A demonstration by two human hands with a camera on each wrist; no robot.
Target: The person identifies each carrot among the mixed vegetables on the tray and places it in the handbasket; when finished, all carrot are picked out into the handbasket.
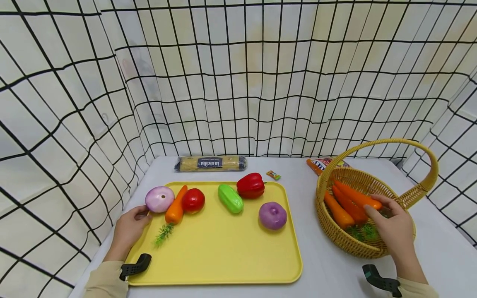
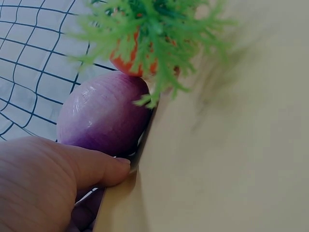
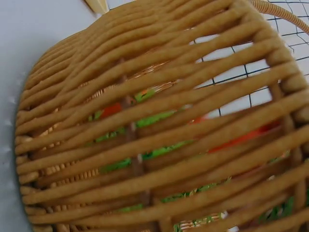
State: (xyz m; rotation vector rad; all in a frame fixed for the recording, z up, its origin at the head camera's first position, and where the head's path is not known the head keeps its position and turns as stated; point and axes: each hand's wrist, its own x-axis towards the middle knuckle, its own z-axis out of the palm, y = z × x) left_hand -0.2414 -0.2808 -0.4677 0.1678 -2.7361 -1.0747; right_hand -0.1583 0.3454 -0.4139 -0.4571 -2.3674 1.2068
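my right grip (image 1: pixel 395 227) pinches the thick near end of the top carrot (image 1: pixel 354 193) inside the wicker basket (image 1: pixel 323 221), at the right of the desk (image 1: pixel 311 265). the carrot's long axis runs from my fingers toward the far left, narrowing to its tip. it looks smooth, glossy and bright orange, beside two more carrots (image 1: pixel 338 213). my left grip (image 1: pixel 129 231), well apart, pinches the yellow tray's (image 1: pixel 223 256) left rim near a purple onion (image 1: pixel 158 200).

Black grid netting (image 1: pixel 245 42) hangs before pale, softly blotched walls (image 1: pixel 231 25) — behind and beside a white-covered table (image 1: pixel 314 269) — in even, bright light.
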